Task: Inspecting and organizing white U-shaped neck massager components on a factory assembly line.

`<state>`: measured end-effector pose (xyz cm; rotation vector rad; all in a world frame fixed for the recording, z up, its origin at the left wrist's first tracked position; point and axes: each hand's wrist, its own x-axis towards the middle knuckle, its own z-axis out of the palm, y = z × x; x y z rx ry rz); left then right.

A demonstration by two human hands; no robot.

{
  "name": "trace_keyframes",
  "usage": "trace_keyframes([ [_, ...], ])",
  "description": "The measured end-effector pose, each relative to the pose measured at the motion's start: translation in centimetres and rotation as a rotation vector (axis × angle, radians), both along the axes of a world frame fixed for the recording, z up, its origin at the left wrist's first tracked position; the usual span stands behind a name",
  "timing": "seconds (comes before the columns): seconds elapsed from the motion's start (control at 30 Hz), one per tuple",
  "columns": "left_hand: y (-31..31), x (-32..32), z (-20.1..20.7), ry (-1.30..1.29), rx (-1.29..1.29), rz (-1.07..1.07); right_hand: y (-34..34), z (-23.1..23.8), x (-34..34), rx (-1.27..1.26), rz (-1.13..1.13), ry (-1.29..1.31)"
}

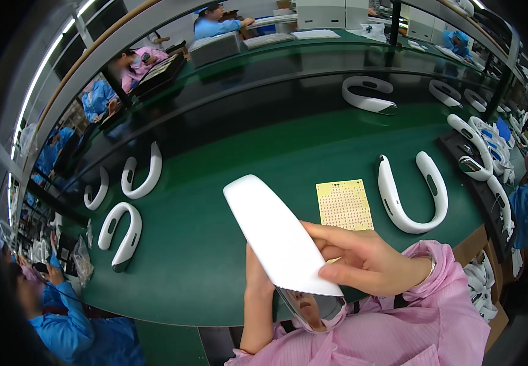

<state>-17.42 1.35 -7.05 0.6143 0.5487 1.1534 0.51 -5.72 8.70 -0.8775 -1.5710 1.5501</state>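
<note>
Far left: a co-worker in blue, seated low. Beside the table's left edge, a clear plastic bag; contents not distinguishable. On the green tabletop, left side, three white U-shaped units: a small one, a larger one just beside it, and a dark-tipped one nearer. Beyond, a grey bin on another bench; contents unclear.

Centre: white device, held tilted above the near table edge, broad blank face up, mirror-like band at its lower end. Left hand behind the device; its fingers are hidden, cannot tell how they close. Right hand: thumb on the face near the lower end, fingers against the right edge, clamped on the device.

Right of centre: yellow sheet lying flat, partly behind the right hand, with rows of small printed marks, too small to read. Beside it, an upright-U white unit.

Right edge: black tray bearing white curved units. Below, a cardboard box containing white parts.
</note>
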Motion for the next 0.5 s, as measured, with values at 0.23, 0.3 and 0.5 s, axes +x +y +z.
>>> trace_keyframes([
  [0.23,-1.5,-1.4,3.0,0.129,-0.009,-0.154,3.2,0.1,1.4,1.111,-0.130,-0.623],
  [0.3,-2.9,-2.7,4.5,0.012,0.184,-0.205,5.0,-2.0,4.1,1.056,-0.156,-0.489],
  [0.5,-3.2,-4.2,6.0,0.492,0.514,0.081,4.6,-3.9,5.6,0.647,-0.404,-0.089],
])
